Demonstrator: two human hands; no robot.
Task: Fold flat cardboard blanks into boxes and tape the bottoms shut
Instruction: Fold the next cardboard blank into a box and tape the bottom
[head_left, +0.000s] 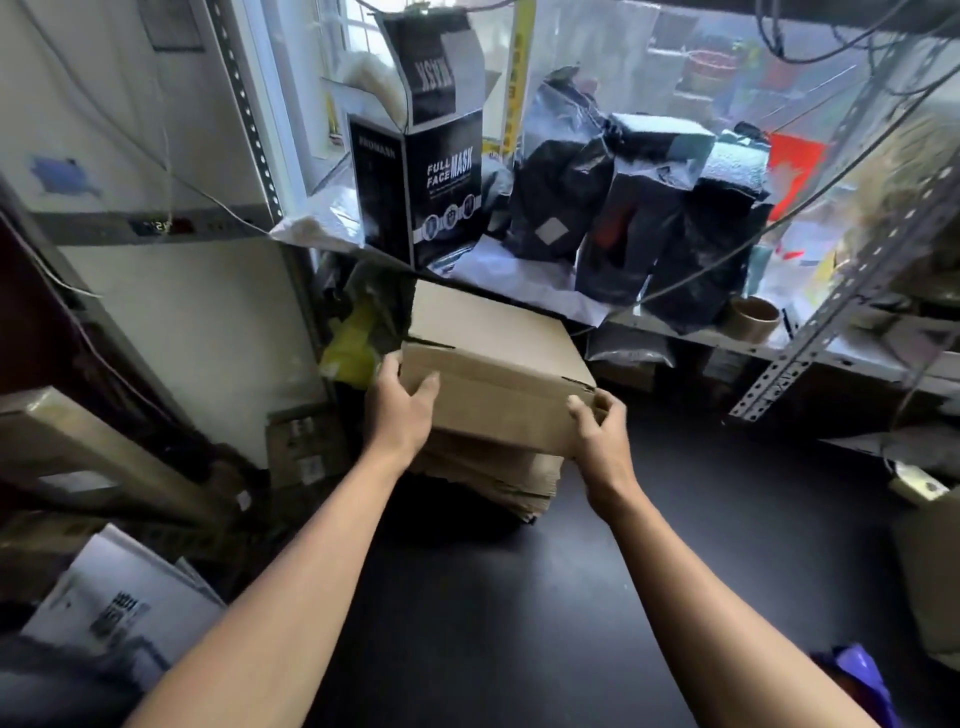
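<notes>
A flat brown cardboard blank (493, 353) lies tilted above a stack of more flat blanks (498, 478) at the far edge of the dark table (675, 571). My left hand (402, 410) grips the blank's near left corner, thumb on top. My right hand (600, 431) holds its near right corner, fingers curled round the edge. The blank's near flap is bent down toward me. A roll of brown tape (753, 318) sits on the shelf at the right.
A black "Full Face Mask" carton (415, 182) and several black plastic-wrapped parcels (634, 208) crowd the shelf behind. Perforated metal shelf posts (831, 312) stand at the right. White papers (130, 608) and cardboard lie at the left; a purple bag (857, 675) is lower right.
</notes>
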